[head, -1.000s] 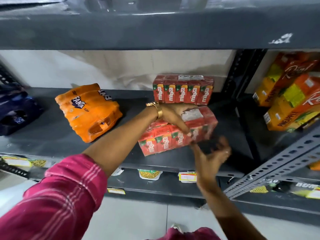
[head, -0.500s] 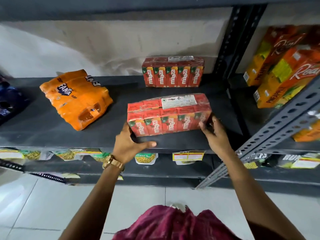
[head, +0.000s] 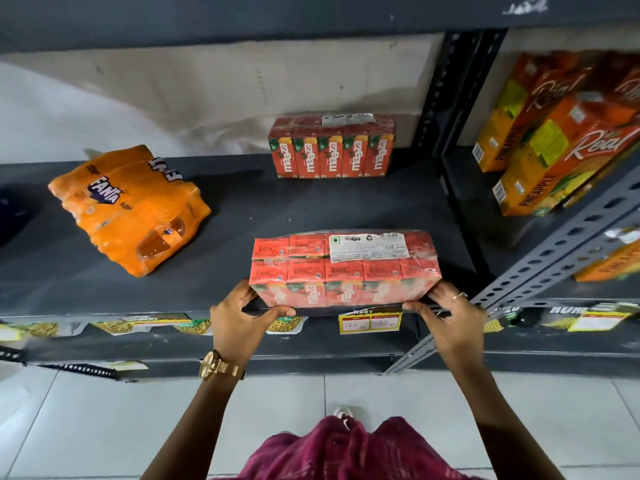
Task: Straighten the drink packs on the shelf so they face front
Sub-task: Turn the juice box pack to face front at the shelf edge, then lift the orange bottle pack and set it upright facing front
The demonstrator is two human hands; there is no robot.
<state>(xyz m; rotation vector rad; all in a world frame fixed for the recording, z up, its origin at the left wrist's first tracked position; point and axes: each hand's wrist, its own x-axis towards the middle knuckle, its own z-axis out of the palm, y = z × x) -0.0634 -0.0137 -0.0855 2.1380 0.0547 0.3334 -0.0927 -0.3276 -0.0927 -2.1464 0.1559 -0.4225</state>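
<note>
Low in the centre of the frame, the shrink-wrapped red pack of Maaza juice cartons (head: 344,268) sits at the front lip of the dark metal shelf (head: 242,216). The left hand (head: 242,327) and right hand (head: 446,323) have their fingers clamped on its lower corners. Pulled further, it could tip off the edge, or the slick film could slip from the grip.

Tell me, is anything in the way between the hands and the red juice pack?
Nothing visible. The left hand and right hand already touch the front red Maaza pack at its two ends, at the shelf edge.

Prob. a small shop: slotted steel shelf (head: 311,209) w/ price tag (head: 370,322), shrink-wrapped drink packs (head: 346,268).
</note>
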